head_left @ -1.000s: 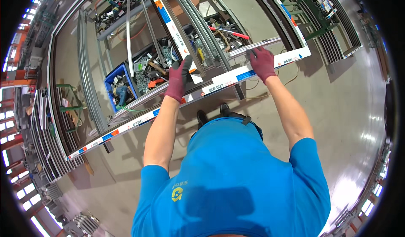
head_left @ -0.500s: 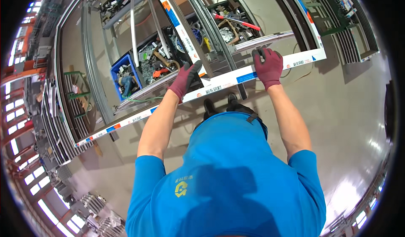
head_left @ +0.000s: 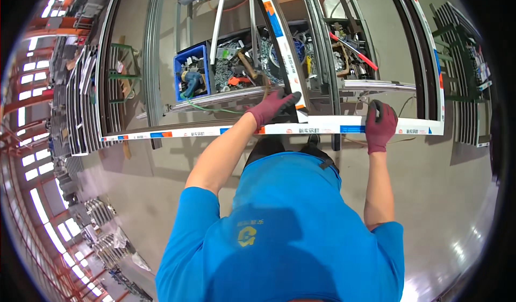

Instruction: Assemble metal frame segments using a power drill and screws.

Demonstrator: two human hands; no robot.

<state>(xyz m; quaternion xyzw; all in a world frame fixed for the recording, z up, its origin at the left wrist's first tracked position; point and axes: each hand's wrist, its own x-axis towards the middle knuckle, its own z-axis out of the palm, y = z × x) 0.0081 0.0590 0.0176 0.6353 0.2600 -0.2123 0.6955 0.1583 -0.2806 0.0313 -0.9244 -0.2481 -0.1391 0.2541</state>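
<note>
In the head view, the white near rail (head_left: pixel 322 124) of the large frame crosses before your waist, and the middle bar (head_left: pixel 282 41) runs down toward it, its near end beside your left hand (head_left: pixel 273 107), whose fingers stretch toward that end, though I cannot tell whether they grip it. The fingers of your right hand (head_left: pixel 381 120) bend loosely at the rail farther right, their hold also unclear; I'd judge it best to steady the rail evenly with both palms, fingertips clear of the seam between rail and bar.
</note>
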